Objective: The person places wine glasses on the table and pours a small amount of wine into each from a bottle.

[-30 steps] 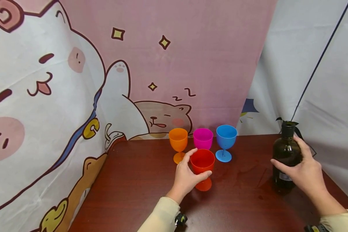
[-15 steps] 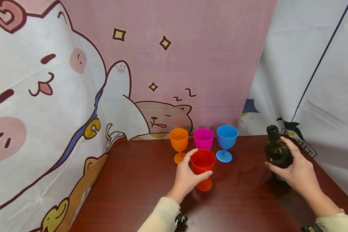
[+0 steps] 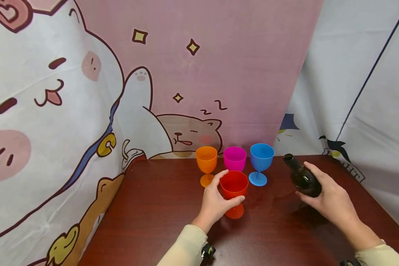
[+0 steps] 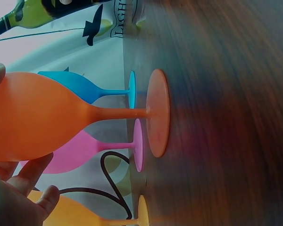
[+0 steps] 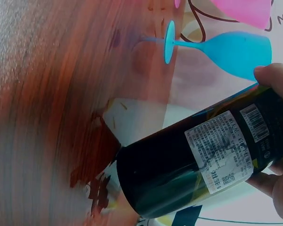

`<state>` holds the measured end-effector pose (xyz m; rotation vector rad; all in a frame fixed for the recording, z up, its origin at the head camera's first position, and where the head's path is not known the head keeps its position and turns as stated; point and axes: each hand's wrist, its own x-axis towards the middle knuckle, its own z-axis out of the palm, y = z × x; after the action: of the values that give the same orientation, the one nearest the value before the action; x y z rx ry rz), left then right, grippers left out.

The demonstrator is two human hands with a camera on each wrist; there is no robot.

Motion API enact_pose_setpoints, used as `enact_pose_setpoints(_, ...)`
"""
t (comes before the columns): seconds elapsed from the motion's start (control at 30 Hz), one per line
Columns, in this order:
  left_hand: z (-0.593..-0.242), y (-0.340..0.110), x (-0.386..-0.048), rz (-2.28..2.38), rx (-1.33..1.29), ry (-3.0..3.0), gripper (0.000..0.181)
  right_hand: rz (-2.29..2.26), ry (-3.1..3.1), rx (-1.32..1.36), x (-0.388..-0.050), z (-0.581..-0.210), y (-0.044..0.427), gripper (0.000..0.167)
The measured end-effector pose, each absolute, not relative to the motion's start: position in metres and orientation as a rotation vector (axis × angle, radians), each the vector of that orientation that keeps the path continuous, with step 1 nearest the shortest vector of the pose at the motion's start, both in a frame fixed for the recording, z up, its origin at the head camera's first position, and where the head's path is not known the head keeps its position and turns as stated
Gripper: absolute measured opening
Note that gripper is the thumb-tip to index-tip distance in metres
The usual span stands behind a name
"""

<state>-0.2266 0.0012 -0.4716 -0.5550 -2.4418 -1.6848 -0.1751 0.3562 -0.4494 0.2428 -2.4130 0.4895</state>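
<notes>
Tabletop [image 3: 146, 210]: left hand [image 3: 214, 203] partly hides red goblet [image 3: 234, 189].

Bottle [image 3: 304, 180] glossy glass; red goblet [image 3: 234, 188] smooth plastic.

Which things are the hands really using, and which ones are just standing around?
Being used:
red stemmed plastic-looking cup, held by the left hand
dark green glass bottle, tilted in the right hand

Probably just standing about:
orange stemmed plastic-looking cup
pink stemmed plastic-looking cup
blue stemmed plastic-looking cup
</notes>
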Motion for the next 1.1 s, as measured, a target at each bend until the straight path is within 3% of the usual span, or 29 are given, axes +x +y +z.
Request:
enact_pose_setpoints(0.33,-0.47,0.002,-0.225,-1.693,-0.552,-2.433,0.088,0.379,-2.434,0.369,-0.178,-0.454,0.343,0.12)
enact_pose_setpoints(0.5,-0.47,0.002,-0.225,-1.704,-0.549,-2.435,0.087,0.328,-2.417,0.459,-0.182,-0.457,0.339,0.096)
enact_pose_setpoints(0.63,-0.47,0.001,-0.226,-1.709,-0.548,-2.435,0.087,0.305,-2.427,0.506,-0.185,-0.459,0.335,0.091)
enact_pose_setpoints(0.8,-0.471,0.002,-0.225,-1.712,-0.541,-2.435,0.087,0.217,-2.425,0.548,-0.186,-0.461,0.329,0.118)
enact_pose_setpoints(1.1,-0.471,0.002,-0.226,-1.701,-0.545,-2.425,0.086,0.172,-2.431,0.552,-0.186,-0.46,0.323,0.117)
